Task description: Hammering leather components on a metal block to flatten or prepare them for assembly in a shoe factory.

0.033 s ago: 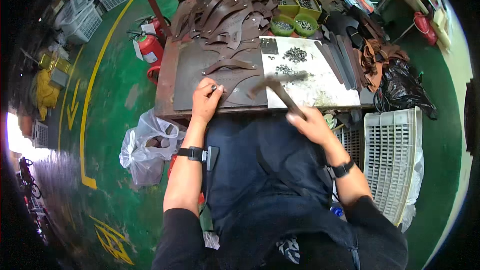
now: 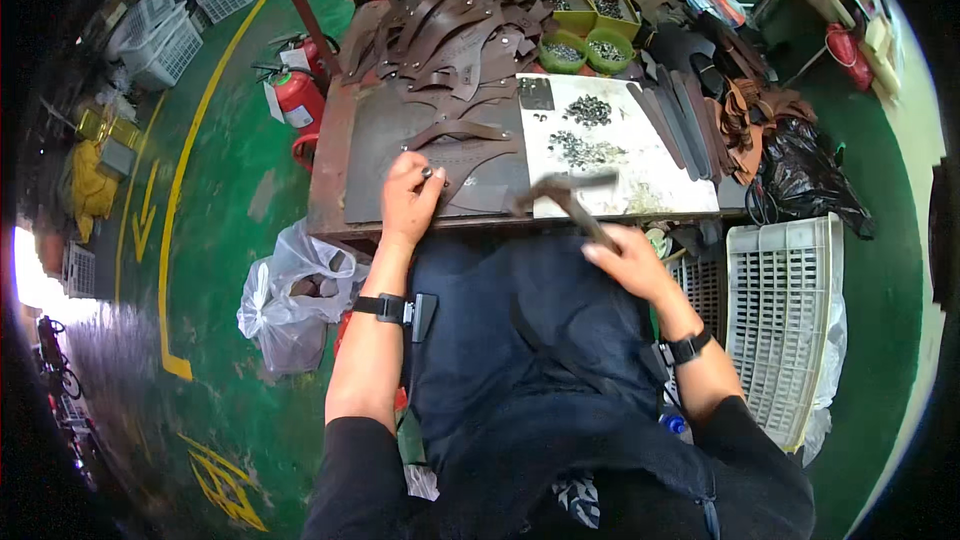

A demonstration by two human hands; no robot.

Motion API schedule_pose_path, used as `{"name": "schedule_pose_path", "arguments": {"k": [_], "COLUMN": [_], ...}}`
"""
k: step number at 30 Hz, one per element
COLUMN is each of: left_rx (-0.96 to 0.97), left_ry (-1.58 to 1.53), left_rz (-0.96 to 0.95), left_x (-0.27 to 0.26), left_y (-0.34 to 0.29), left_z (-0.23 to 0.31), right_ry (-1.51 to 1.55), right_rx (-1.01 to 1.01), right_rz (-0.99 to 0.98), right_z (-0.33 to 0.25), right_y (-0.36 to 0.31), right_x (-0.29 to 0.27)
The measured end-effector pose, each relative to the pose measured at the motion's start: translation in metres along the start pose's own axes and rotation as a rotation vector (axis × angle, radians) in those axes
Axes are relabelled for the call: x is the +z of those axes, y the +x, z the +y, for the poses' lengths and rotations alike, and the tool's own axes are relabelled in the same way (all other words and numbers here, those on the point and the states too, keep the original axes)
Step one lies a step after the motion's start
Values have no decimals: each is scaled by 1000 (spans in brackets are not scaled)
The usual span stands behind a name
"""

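Green painted floor (image 2: 222,270), glossy and scuffed, yellow lines (image 2: 166,280) running down the left side; white glare (image 2: 32,262) at the far left. Brown worktable (image 2: 326,175) by a dark red post (image 2: 298,2). Pale strip (image 2: 931,340) far right, possibly wall; hard to tell from where I stand.

The green floor (image 2: 220,280) bears a painted yellow arrow (image 2: 148,215) and a separate yellow marking (image 2: 228,488), its characters illegible.
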State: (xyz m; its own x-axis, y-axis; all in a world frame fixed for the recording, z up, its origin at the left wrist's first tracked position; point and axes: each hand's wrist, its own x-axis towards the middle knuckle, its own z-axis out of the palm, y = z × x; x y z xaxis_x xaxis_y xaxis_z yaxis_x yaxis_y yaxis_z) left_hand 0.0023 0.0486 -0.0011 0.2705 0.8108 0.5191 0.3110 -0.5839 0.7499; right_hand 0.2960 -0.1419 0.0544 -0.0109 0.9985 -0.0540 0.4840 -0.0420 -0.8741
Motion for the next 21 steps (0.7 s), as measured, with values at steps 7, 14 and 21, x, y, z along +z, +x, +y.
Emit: {"name": "schedule_pose_path", "arguments": {"k": [7,14,21], "left_rx": [361,-188,-763], "left_ry": [623,188,-68], "left_rz": [-249,100,753], "left_x": [-2,-101,-129], "left_y": [51,-51,-226], "left_z": [-1,-2,-25], "right_ry": [-67,5,70], "right_rx": [143,214,314], "right_rz": [-7,73,59], "right_z": [52,47,52], "right_y": [-27,-29,-27], "right_x": [4,2,-2]}}
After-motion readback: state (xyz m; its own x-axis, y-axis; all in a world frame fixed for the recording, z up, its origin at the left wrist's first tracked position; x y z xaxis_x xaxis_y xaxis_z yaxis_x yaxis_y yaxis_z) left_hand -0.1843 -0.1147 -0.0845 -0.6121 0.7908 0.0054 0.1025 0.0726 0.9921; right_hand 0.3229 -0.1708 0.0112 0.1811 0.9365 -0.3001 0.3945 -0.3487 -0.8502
